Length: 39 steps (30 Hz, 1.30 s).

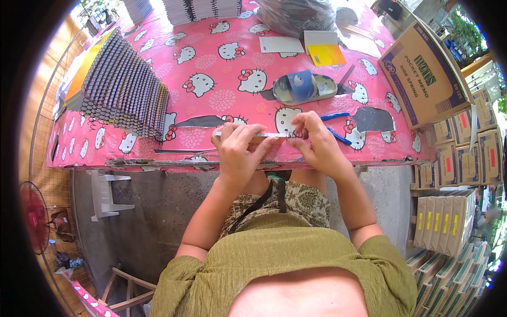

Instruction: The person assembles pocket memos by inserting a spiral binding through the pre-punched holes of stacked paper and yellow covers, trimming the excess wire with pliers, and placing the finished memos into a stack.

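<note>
Close to the table's front edge, a small spiral notepad [272, 135] is held on edge, its bound side facing up. My left hand [238, 148] grips it around its left part, thumb on the near side. At the notepad's right end is my right hand [320, 148], fingers curled and thumb bent toward the spiral's end. Whatever lies between those fingertips is too small to make out. Just beyond the right hand are two blue pens [338, 136]. Farther back a blue slipper [304, 87] lies on the pink patterned table cover [222, 58].
A tall stack of spiral notepads [124, 87] leans at the left. Open notepads [325, 50] and a grey plastic bag [296, 17] lie at the back. On the right stands an open cardboard box [422, 76], with more cartons [459, 164] beyond the table. The cover is torn in places.
</note>
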Each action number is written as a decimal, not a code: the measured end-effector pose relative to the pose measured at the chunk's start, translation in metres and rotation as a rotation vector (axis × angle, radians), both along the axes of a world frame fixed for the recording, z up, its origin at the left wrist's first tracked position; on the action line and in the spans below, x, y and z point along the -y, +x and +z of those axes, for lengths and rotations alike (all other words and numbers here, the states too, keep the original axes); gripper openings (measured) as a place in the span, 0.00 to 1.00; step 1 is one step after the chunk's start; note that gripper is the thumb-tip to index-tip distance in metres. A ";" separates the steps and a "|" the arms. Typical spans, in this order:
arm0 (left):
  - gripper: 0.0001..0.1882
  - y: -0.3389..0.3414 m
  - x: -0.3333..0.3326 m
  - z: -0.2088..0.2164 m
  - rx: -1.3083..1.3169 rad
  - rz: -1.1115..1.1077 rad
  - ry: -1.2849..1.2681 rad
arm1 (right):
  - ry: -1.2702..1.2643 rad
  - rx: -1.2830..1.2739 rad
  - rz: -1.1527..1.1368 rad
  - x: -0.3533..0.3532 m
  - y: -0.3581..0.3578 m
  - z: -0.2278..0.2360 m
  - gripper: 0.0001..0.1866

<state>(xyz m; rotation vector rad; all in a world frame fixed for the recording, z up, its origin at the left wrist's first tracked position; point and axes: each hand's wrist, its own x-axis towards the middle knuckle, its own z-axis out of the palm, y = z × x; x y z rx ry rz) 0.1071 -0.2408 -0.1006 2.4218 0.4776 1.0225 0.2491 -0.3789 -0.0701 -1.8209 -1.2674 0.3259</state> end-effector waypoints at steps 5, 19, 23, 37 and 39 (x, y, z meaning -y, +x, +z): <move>0.11 -0.002 -0.005 -0.003 0.031 -0.037 0.034 | 0.108 0.189 -0.050 -0.005 -0.014 0.001 0.10; 0.09 0.003 -0.023 0.006 0.050 -0.173 0.110 | -0.127 0.549 -0.111 -0.018 0.124 -0.009 0.23; 0.12 0.008 -0.028 0.000 0.032 -0.211 0.010 | -0.455 0.621 -0.159 -0.025 0.136 -0.019 0.26; 0.36 0.012 -0.032 0.004 0.008 -0.200 -0.231 | -0.180 0.045 0.100 -0.015 0.068 0.000 0.15; 0.38 0.009 -0.031 0.004 -0.008 -0.202 -0.209 | -0.050 -0.194 0.185 -0.017 0.069 0.008 0.16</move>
